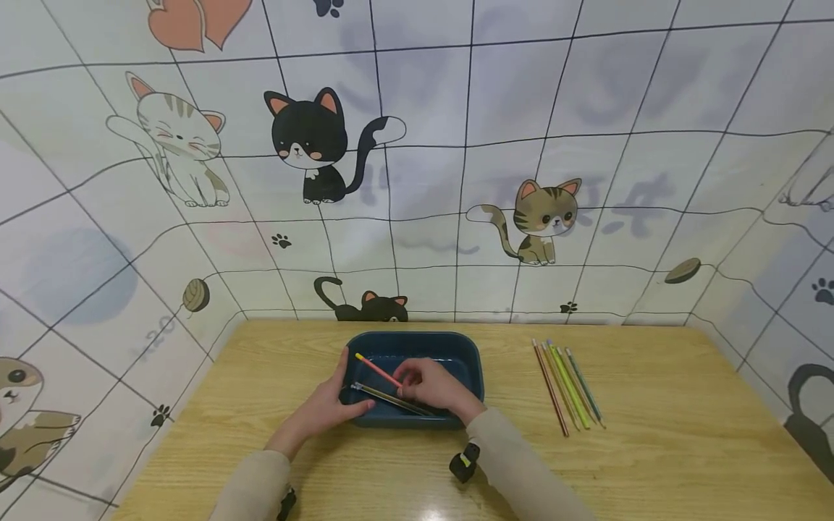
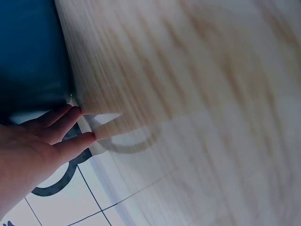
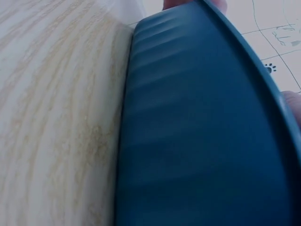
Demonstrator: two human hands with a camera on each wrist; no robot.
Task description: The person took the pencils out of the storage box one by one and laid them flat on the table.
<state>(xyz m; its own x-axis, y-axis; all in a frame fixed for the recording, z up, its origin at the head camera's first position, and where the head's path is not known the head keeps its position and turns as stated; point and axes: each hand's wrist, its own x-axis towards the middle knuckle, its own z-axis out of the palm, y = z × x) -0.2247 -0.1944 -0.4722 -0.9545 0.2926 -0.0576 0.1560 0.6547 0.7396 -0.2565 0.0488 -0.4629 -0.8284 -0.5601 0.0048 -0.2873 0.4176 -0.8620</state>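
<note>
A dark blue tray (image 1: 417, 335) sits on the wooden table with its long side toward me. At its left end my left hand (image 1: 323, 405) holds the wall, thumb over the rim and fingers along the outside. Over the inside of the tray, my right hand (image 1: 435, 383) pinches a pink pencil (image 1: 378, 370) whose yellow end points up and left. Below that pencil, a few dark pencils (image 1: 389, 399) lie slanted in the tray, partly hidden by the right hand. The right wrist view shows mostly the tray's outer wall (image 3: 197, 113).
To the right of the tray, several coloured pencils (image 1: 573, 387) lie side by side on the table (image 1: 658, 405), red, green, yellow-green and blue among them. A white wall covering (image 1: 430, 181) with cartoon cats stands behind and at both sides.
</note>
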